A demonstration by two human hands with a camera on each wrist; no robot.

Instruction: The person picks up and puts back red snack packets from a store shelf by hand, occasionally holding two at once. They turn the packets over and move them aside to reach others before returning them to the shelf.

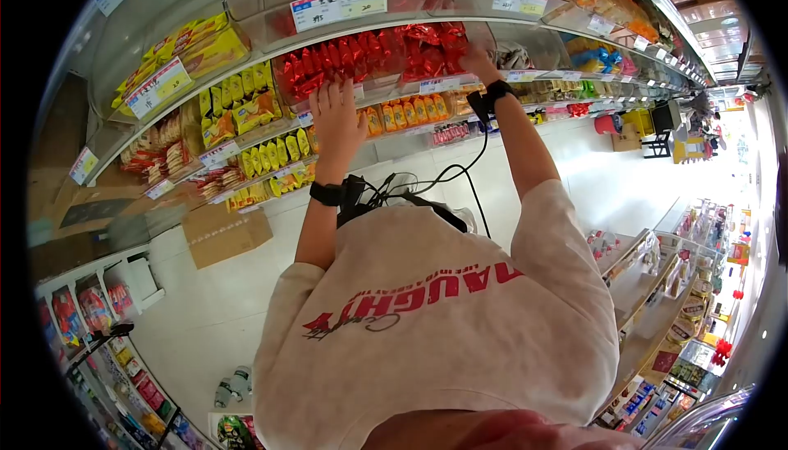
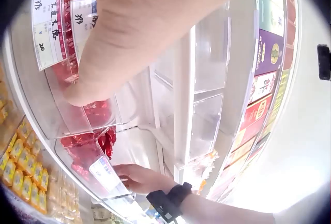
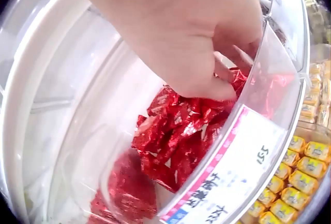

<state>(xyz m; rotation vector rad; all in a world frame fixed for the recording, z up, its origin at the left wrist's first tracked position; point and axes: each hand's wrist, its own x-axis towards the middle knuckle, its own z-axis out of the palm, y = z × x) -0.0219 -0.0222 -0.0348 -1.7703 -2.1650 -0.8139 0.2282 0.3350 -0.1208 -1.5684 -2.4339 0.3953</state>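
Foil-wrapped red packets [image 1: 336,58] fill a clear shelf bin in the head view. My left hand [image 1: 335,126] rests at the bin's front wall with its fingers straight. In the left wrist view its thumb side [image 2: 124,37] covers part of the bin front and a price tag [image 2: 49,27]. Farther right, my right hand [image 1: 478,62] reaches into a neighbouring bin of red packets [image 3: 176,131]. Its bent fingers and thumb are down among the packets by the clear front wall [image 3: 269,74]. I cannot tell whether they grip one.
Yellow packets [image 1: 242,105] stand in bins to the left. Orange packets [image 1: 414,111] line the shelf below. A cardboard box [image 1: 226,232] sits on the floor. Black cables [image 1: 427,179] hang between the wrists. More shelving [image 1: 673,286] stands behind at right.
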